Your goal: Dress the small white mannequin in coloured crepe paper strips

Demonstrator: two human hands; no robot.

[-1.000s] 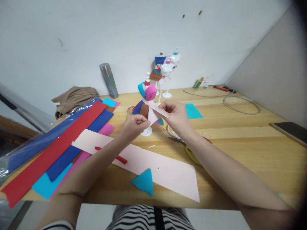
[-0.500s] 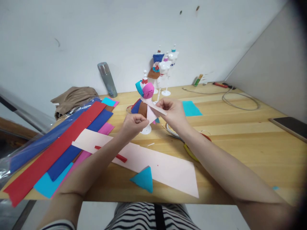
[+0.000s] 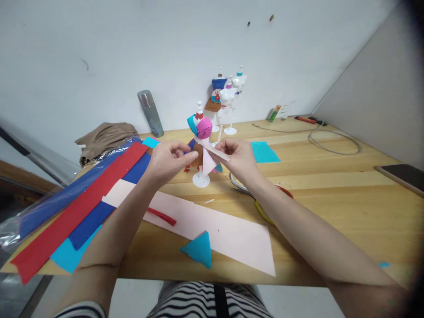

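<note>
A small white mannequin (image 3: 200,179) stands upright on its round base, dressed in crepe paper: a pink and turquoise top (image 3: 204,128), a red neckband and a skirt with brown (image 3: 196,157), blue and pale pink panels. My right hand (image 3: 236,154) pinches the end of a narrow pale pink paper strip (image 3: 213,151), which runs to the mannequin's waist. Left of the skirt, my left hand (image 3: 174,161) holds nothing, its thumb and forefinger apart. Whether it touches the skirt I cannot tell. A wide pale pink paper sheet (image 3: 232,234) lies in front.
Scissors (image 3: 261,212) lie below my right forearm. A turquoise triangle (image 3: 199,249) sits near the table edge. Red (image 3: 79,207) and blue paper strips overlap at left. Behind are more mannequins (image 3: 228,95), a thermos (image 3: 150,114), a turquoise sheet (image 3: 265,152) and a phone (image 3: 402,174).
My left hand has let go of the skirt's lower edge and moved up and left, its fingers opening. My right hand keeps hold of the pale pink strip in nearly the same place.
</note>
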